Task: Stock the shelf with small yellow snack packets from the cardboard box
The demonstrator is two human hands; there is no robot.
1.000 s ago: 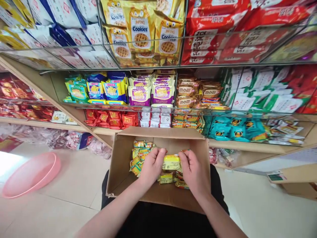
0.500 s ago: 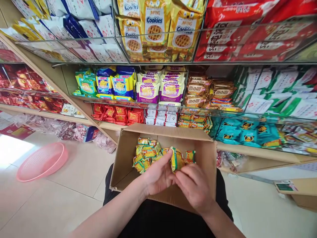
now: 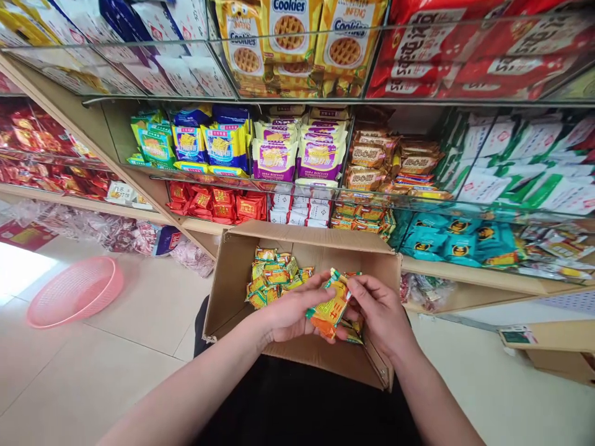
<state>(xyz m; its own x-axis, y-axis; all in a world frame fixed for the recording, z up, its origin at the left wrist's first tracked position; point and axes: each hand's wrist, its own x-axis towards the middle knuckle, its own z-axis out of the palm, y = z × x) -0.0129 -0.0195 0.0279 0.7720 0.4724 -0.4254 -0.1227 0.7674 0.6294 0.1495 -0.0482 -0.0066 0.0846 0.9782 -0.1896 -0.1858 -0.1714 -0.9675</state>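
Over an open cardboard box (image 3: 227, 291) on my lap, both my hands hold a small yellow, orange and green snack packet (image 3: 331, 305). My left hand (image 3: 292, 313) supports it from the left, thumb lying on its face. My right hand (image 3: 376, 310) pinches its right edge between thumb and fingers. Inside the box, on the left, lies a heap of similar snack packets (image 3: 274, 275). A few more packets (image 3: 352, 331) show in the box below my right hand, partly hidden by the fingers.
Glass-fronted shelves of bagged snacks rise ahead, with cookie bags (image 3: 290, 37) at the top and soda biscuits (image 3: 274, 152) in the middle. Teal packets (image 3: 460, 238) fill the lower right. A pink basket (image 3: 77, 291) rests on the tiled floor at left; another cardboard box (image 3: 553, 353) is at right.
The packet has been turned so its printed face shows upward. My right hand has shifted from the packet's lower end up to its right edge. The view has tilted slightly downward.
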